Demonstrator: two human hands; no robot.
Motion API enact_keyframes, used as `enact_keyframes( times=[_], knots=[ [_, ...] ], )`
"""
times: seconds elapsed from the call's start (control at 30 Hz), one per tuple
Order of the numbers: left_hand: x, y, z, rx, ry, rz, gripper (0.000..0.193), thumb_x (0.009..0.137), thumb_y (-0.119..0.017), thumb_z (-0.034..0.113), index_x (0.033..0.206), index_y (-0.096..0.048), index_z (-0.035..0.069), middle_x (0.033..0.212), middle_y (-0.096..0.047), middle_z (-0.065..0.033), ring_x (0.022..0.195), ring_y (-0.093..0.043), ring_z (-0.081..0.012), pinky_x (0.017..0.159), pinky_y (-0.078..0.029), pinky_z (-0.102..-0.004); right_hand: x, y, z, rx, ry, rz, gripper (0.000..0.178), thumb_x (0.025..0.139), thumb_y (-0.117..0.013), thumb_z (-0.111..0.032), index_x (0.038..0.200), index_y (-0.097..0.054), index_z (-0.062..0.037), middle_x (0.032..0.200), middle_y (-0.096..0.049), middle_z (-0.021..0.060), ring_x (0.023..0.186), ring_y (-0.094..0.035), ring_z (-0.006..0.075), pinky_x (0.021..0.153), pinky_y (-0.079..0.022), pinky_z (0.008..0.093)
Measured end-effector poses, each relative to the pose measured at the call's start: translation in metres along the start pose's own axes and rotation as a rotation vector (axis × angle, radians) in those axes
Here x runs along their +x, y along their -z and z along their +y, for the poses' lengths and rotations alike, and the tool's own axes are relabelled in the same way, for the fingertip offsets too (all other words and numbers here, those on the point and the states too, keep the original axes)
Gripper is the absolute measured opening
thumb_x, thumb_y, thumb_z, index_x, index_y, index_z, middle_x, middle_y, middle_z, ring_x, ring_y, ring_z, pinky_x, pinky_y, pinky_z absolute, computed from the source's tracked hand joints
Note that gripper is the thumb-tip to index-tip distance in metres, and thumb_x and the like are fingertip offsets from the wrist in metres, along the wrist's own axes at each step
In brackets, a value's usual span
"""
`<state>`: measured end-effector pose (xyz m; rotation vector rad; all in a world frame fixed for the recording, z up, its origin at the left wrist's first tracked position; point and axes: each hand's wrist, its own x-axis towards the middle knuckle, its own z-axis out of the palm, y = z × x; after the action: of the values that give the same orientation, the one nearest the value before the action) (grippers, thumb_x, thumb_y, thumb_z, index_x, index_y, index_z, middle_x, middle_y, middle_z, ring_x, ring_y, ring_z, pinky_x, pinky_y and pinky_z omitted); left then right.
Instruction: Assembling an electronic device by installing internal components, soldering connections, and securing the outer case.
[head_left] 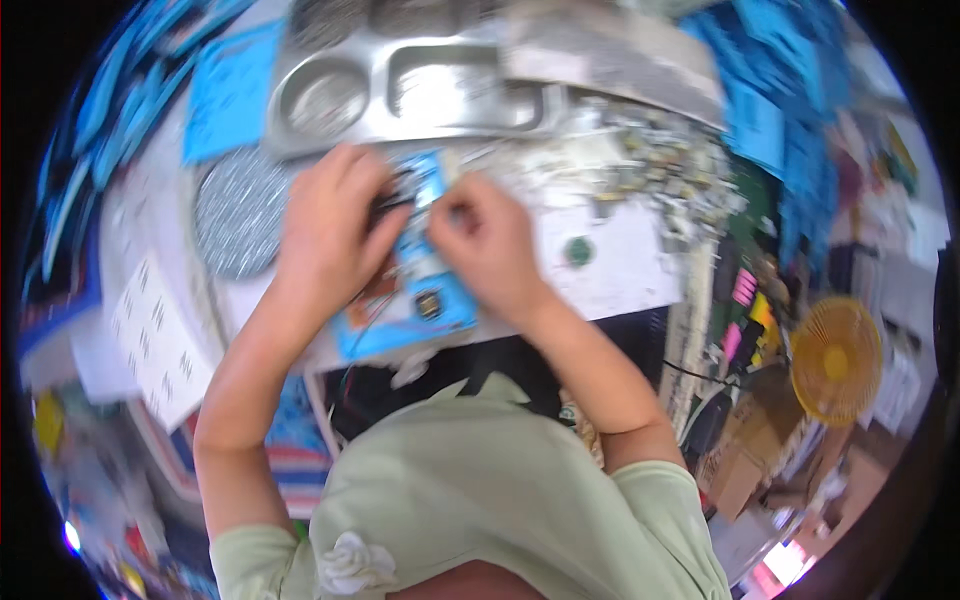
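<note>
A blue panel lies at the near edge of the work surface, with a small dark square part with a yellowish centre on it. Beyond it, a blue strip shows between my hands. My left hand curls over the left side of this strip, thumb and fingers bent around something dark and blurred. On the strip's right side, my right hand has its thumb and index finger drawn together in a pinch. Whatever sits at its fingertips is too small and smeared to name. Thin wires run beside the panel.
A metal compartment tray stands beyond my hands. At left is a round heap of thin silvery pieces; at right, a pile of small metallic parts. A green disc lies on white paper. Blue panels stack far right, near a yellow basket.
</note>
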<state>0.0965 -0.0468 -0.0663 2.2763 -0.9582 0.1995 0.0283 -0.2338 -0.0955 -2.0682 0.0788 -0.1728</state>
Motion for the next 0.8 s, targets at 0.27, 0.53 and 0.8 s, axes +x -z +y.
enact_keyframes(
  times=[0.27,0.53,0.8],
  knots=[
    [0.005,0.0,0.021,0.088,0.157,-0.018,0.041,0.072,-0.084,0.009,0.1,-0.054,0.004,0.1,-0.056,-0.0146,0.092,-0.057,-0.0383,0.08,-0.046,-0.0439,0.139,0.269,0.054,-0.502,0.104,0.75,0.042,0.08,-0.081,-0.027,0.114,-0.072,-0.0047,0.097,-0.076,0.0125,0.087,-0.073,0.025,0.079,-0.057,0.0398],
    [0.004,0.006,0.012,0.07,0.094,-0.057,0.043,0.076,-0.082,0.012,0.113,-0.059,0.007,0.111,-0.059,-0.0146,0.095,-0.061,-0.0367,0.081,-0.051,-0.0418,0.182,0.45,0.19,-1.29,-0.248,0.349,0.059,0.081,-0.073,-0.033,0.136,-0.067,-0.0129,0.129,-0.071,0.0179,0.118,-0.069,0.0326,0.101,-0.053,0.0438],
    [-0.04,0.059,-0.002,-0.043,0.113,0.29,0.054,0.073,-0.084,0.012,0.123,-0.064,0.007,0.132,-0.058,-0.0151,0.106,-0.062,-0.0315,0.085,-0.052,-0.0378,0.034,0.32,-0.014,-0.027,0.185,0.544,0.053,0.092,-0.064,-0.002,0.144,-0.055,-0.0047,0.132,-0.063,0.0179,0.115,-0.065,0.0238,0.087,-0.059,0.0342]
  ],
)
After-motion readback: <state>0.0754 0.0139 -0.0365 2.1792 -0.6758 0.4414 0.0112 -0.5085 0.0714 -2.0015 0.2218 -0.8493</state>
